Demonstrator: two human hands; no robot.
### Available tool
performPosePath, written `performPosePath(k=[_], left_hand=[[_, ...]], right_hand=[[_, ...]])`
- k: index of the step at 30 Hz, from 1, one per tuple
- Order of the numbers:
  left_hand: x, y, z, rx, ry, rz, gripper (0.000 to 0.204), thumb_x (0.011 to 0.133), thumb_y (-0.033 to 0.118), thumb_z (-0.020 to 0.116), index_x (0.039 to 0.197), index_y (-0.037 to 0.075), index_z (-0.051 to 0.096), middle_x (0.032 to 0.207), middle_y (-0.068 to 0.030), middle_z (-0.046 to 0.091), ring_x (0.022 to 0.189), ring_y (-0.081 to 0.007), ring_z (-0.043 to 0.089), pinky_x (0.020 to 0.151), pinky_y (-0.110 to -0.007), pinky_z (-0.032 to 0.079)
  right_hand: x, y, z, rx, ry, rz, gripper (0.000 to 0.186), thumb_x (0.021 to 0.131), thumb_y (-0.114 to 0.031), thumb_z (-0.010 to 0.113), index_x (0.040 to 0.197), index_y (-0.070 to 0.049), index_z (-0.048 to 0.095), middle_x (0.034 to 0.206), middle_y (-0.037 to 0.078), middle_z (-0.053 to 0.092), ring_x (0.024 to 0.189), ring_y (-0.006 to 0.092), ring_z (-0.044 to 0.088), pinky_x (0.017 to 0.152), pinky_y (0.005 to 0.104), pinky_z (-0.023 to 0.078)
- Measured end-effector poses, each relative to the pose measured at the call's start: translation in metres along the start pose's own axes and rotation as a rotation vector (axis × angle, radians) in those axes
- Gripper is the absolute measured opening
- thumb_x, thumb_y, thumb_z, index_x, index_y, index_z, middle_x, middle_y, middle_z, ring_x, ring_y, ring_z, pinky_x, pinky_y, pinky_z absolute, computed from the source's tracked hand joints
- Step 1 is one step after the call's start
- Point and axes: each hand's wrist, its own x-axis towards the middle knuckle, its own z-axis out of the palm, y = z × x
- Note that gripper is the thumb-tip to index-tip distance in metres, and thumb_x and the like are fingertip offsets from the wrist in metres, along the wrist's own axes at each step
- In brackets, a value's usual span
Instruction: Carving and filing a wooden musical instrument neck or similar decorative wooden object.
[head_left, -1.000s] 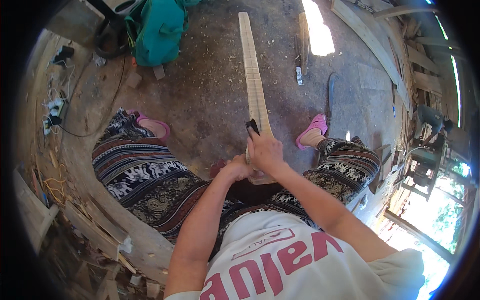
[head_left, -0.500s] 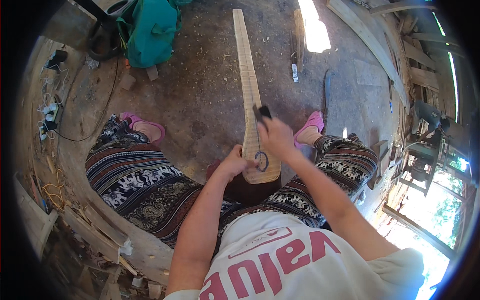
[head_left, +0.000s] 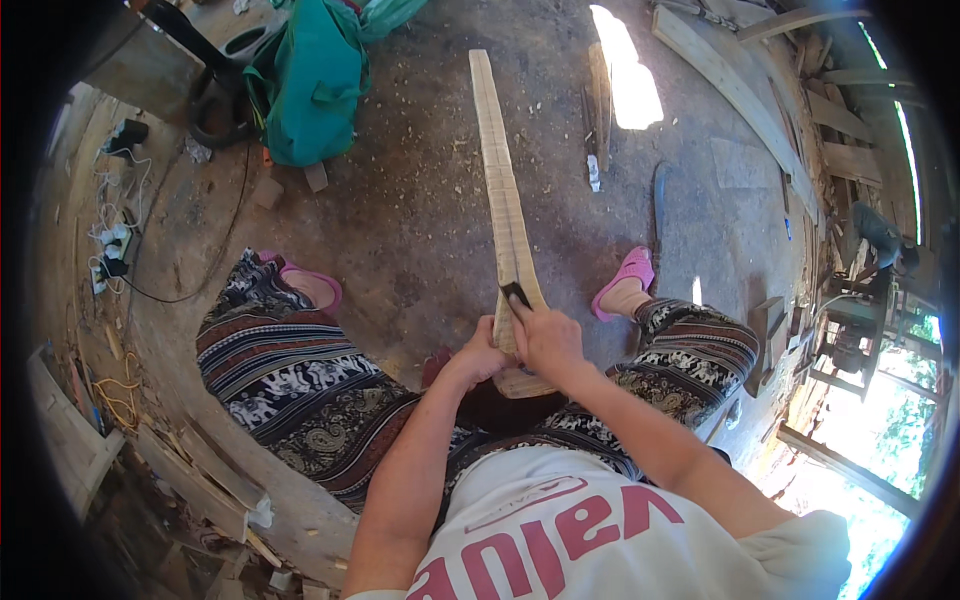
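A long pale wooden piece (head_left: 497, 170), narrow at the far end and broad at the near end, rests lengthwise between my legs. Its near end lies over my lap. My left hand (head_left: 481, 352) is closed on the left edge of the broad part. Over that same broad part, my right hand (head_left: 550, 345) grips a small dark flat piece (head_left: 515, 294), whose end sticks out past my fingers onto the wood. Whether it is a blade or an abrasive sheet I cannot tell. My hands hide much of the wood's near end.
A green bag (head_left: 318, 95) sits at the far left, near a power strip with cords (head_left: 115, 245). Narrow wood strips (head_left: 600, 100) and a dark curved blade-like thing (head_left: 659, 205) lie on the floor to the right. Scrap boards (head_left: 195, 480) are piled at the lower left.
My right hand has moved toward me along the wood with the dark piece, now close beside my left hand. The whole view has shifted a little, so the surroundings appear lower.
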Motion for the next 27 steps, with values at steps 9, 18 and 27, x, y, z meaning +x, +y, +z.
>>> performPosePath(k=[9,18,27], left_hand=[[0.009,0.010,0.003,0.074,-0.072,0.024,0.070,0.078,0.005,0.076,0.134,0.003,0.034,0.123,-0.0134,0.056,0.116,-0.0230,0.053,0.102,-0.035,0.040],[-0.001,0.020,0.000,0.136,-0.055,-0.046,0.074,0.078,0.006,0.075,0.137,0.002,0.031,0.125,-0.0152,0.057,0.120,-0.0240,0.052,0.102,-0.035,0.039],[0.015,0.005,-0.009,0.137,-0.136,-0.108,0.077,0.078,0.004,0.075,0.138,0.000,0.028,0.125,-0.0159,0.055,0.119,-0.0240,0.052,0.103,-0.034,0.038]], right_hand=[[0.130,0.033,0.000,-0.044,0.162,0.091,0.024,0.091,-0.027,0.054,0.097,-0.007,0.066,0.085,0.018,0.066,0.078,0.0391,0.065,0.068,0.0493,0.052],[0.039,0.005,0.009,-0.030,0.082,0.143,0.026,0.088,-0.029,0.059,0.102,-0.008,0.066,0.087,0.019,0.067,0.078,0.0386,0.065,0.068,0.0483,0.052],[0.033,0.009,0.015,0.007,0.015,0.004,0.028,0.090,-0.027,0.056,0.110,-0.010,0.066,0.086,0.019,0.065,0.072,0.0379,0.065,0.065,0.0471,0.052]])
